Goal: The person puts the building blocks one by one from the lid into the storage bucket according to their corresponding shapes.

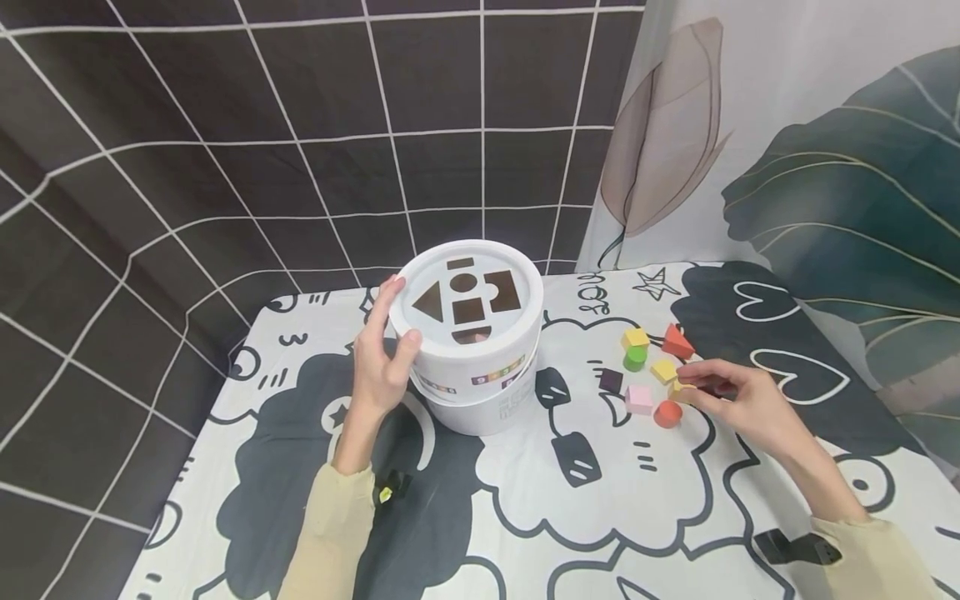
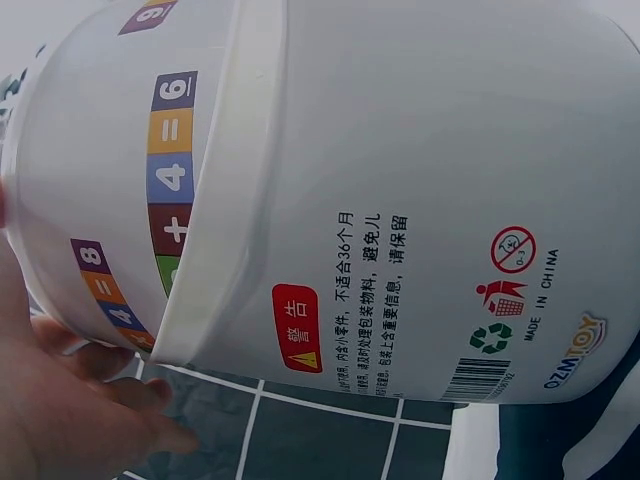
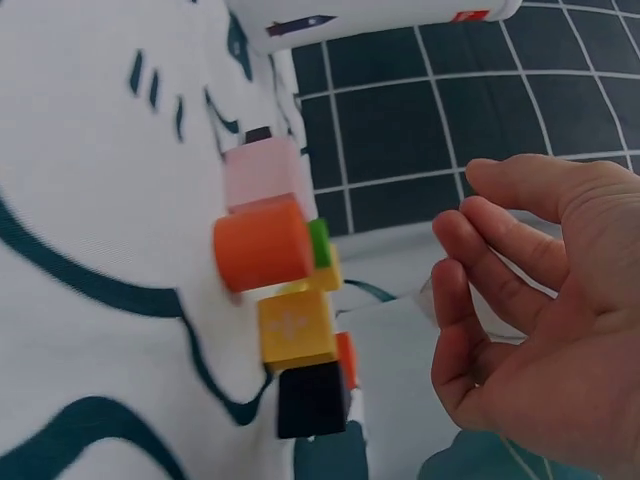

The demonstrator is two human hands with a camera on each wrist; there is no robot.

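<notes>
My left hand [image 1: 378, 367] [image 2: 70, 400] rests against the left side of a white bucket [image 1: 487, 412] [image 2: 420, 120], thumb and a fingertip at the rim of its lid [image 1: 525, 321]. The lid has several cut-out shapes. My right hand [image 1: 750, 404] [image 3: 570, 300], its fingers loosely bent and apart from the blocks in the right wrist view, is beside a yellow block [image 1: 680, 390] [image 3: 298, 328]. Around it lie an orange-red cylinder [image 1: 667, 413] [image 3: 262, 245], a pink cube [image 1: 640, 399] [image 3: 262, 172], another yellow block [image 1: 664, 371] and a dark block [image 3: 312, 400].
Farther back in the group are a yellow block [image 1: 635, 337], a green cylinder [image 1: 634, 358] and a red triangular block [image 1: 677, 342]. Another dark block [image 1: 611, 381] lies nearer the bucket. A patterned cloth [image 1: 600, 517] covers the surface, with a grid-patterned dark curtain [image 1: 435, 92] behind.
</notes>
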